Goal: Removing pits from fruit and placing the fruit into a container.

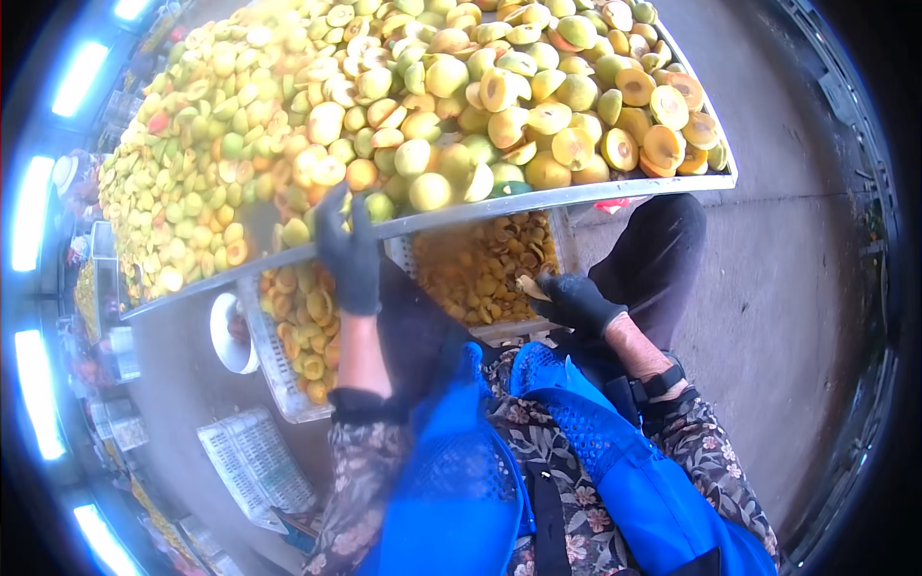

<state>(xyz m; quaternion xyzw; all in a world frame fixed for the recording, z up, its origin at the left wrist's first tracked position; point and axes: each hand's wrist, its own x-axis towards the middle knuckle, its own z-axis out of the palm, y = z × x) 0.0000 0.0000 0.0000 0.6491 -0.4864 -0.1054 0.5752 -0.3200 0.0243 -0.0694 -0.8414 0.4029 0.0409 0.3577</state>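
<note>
My left hand [349, 252], in a dark glove, reaches up to the metal rim [595, 189] of a raised table; its fingers are apart, with nothing visible in them. Just beyond the fingertips lies a large heap of yellow-green stone fruit [447, 77], some whole and many cut in halves with orange flesh. In my right hand [579, 302], also gloved, is a short pale object [531, 287], perhaps a tool handle; most of it is hidden by the fingers. This hand is lower, over the right side of a crate [514, 330] holding cut fruit pieces.
Left of my left forearm, another pale crate [279, 384] holds fruit halves, partly under the table. A white round tub [226, 331] stands beside it. Nearer, a white slatted crate [254, 461] rests on the grey floor [788, 278]. My knees are under the table edge.
</note>
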